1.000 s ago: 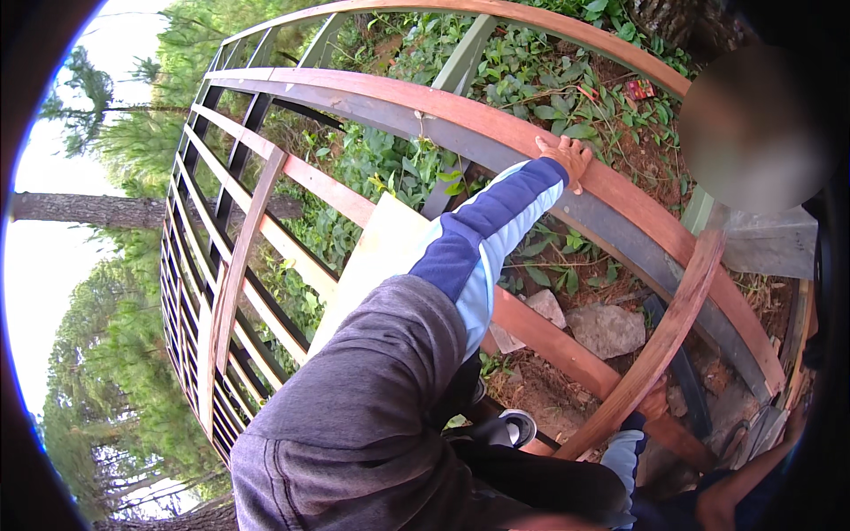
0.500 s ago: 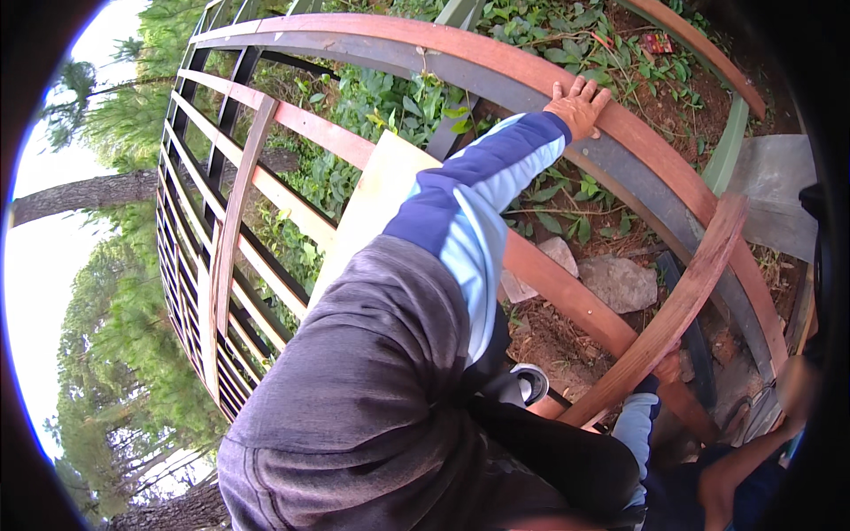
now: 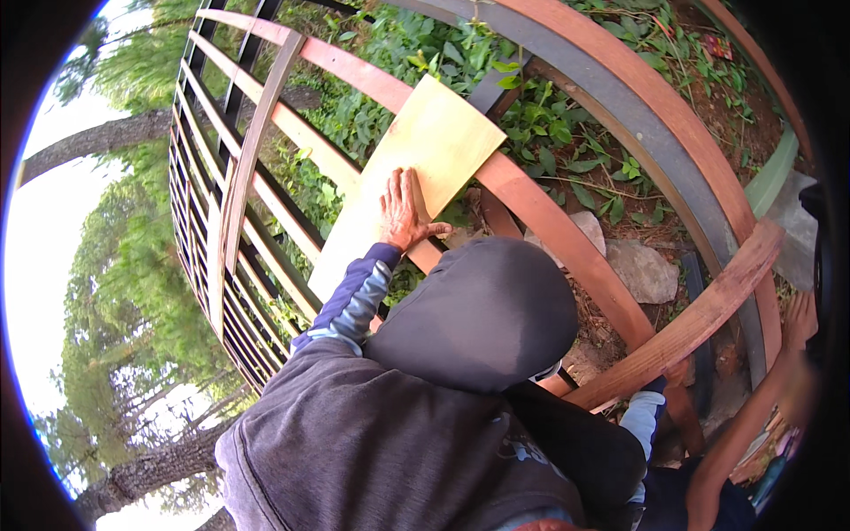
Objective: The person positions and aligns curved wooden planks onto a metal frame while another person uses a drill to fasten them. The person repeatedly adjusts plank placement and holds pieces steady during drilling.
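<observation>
Foremost, along the bottom of the frame: 1 grey top [image 3: 372, 442], worn over blue and light-blue long sleeves. Centre, just above it: 1 smooth, dark, rounded shape [image 3: 482, 314], kind uncertain. Centre, up and left of that shape: 1 left hand [image 3: 403, 212], palm down, fingers straight and close together, thumb held out to the right. Beneath it, in contact: 1 pale yellow board [image 3: 456, 137], laid flat and slantwise over the slats, its upper end across 1 red-brown slat [image 3: 531, 203]. Lower right: 1 right hand [image 3: 676, 373], past a navy cuff, mostly hidden beside 1 slanting reddish plank [image 3: 686, 323]; state of its fingers cannot be told. Lower right corner: 1 bare forearm [image 3: 726, 456], a co-worker's. Right of centre, on the ground: 2 pale stones [image 3: 642, 270]. Upper right: 1 curved reddish beam [image 3: 660, 95], grey along its inner side. Upper left: 1 slatted frame [image 3: 312, 137], crossed by 1 weathered brown plank [image 3: 257, 159]. Top centre, behind the slats: green leafy plants [image 3: 452, 49]. Far left: 1 tree trunk [image 3: 97, 137], green tree foliage [image 3: 133, 257], and white sky at the rim.
</observation>
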The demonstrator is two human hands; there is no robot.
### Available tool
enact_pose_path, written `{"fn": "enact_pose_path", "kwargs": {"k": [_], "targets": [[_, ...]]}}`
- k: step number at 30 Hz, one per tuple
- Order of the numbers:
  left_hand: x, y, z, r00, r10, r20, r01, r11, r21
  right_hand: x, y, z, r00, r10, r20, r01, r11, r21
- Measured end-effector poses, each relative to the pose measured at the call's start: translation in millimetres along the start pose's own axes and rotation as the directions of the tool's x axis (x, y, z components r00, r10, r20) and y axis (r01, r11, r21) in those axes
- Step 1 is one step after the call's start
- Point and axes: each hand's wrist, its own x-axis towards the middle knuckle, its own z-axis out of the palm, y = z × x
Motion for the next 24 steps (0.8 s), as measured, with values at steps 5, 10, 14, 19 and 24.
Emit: {"fn": "enact_pose_path", "kwargs": {"k": [5, 10, 14, 19, 24], "targets": [[4, -5, 13, 0.993, -0.077, 0.085, 0.074, 0.996, 0.040, 12, 0, -10, 0.999, -0.039, 0.019, 0.040, 0.998, -0.040], [-2, -3, 13, 0.987, -0.108, 0.121, 0.102, 0.993, 0.053, 18, -2, -13, 0.997, -0.079, 0.022, 0.080, 0.996, -0.048], [-6, -3, 9, 0.979, -0.155, 0.131, 0.158, 0.987, -0.010, 21, -5, -14, 0.997, -0.077, 0.010, 0.077, 0.996, -0.047], [-9, -11, 6, 0.989, -0.102, 0.103, 0.104, 0.995, -0.006, 19, -12, -11, 0.996, -0.084, -0.004, 0.084, 0.996, -0.042], [-2, -27, 12, 0.985, -0.124, 0.116, 0.122, 0.992, 0.021, 21, -12, -14, 0.996, -0.080, -0.028, 0.079, 0.996, -0.030]]}}
